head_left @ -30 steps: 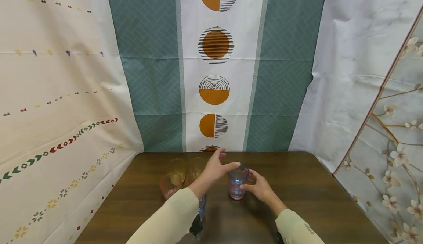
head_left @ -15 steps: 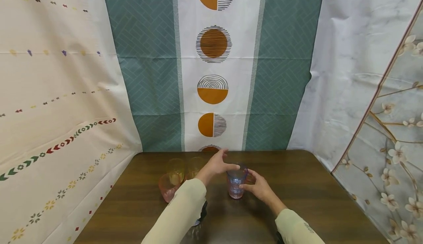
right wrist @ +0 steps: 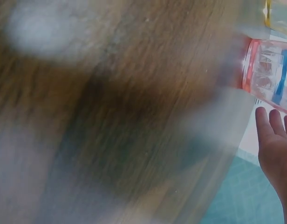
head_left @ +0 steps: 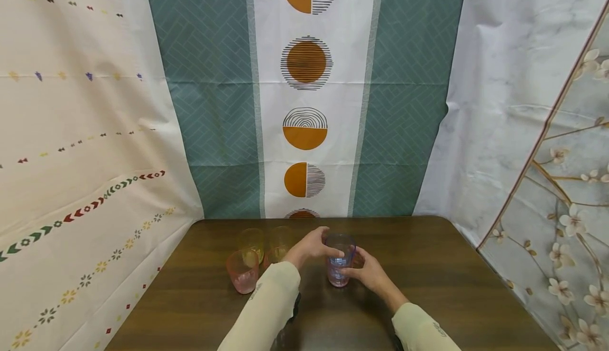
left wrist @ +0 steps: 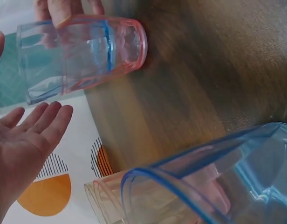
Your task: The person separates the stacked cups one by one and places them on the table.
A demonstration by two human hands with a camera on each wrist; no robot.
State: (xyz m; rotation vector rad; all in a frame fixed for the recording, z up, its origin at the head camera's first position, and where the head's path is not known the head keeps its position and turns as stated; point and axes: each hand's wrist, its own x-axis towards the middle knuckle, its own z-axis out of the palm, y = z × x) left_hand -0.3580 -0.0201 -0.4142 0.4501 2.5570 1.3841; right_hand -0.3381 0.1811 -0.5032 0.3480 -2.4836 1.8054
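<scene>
A blue cup nested in a pink cup (head_left: 339,266) stands upright at the middle of the brown table (head_left: 452,287). My right hand (head_left: 366,273) holds this stack from the right, thumb on its front and fingers behind it. My left hand (head_left: 314,245) is at the stack's left near the rim. In the left wrist view the left hand (left wrist: 27,140) shows a flat palm and straight fingers a little apart from the stack (left wrist: 83,51). The right wrist view is blurred, with the right hand's fingers (right wrist: 274,135) just beside the stack (right wrist: 269,74).
Two yellow cups (head_left: 252,241) (head_left: 280,239) and a pink cup (head_left: 243,273) stand left of the hands. Another blue cup (left wrist: 218,172) sits close under my left wrist. Patterned cloths hang behind and on both sides of the table.
My left hand has come down from above the stack to its left side near the rim. The right hand has stayed on the stack.
</scene>
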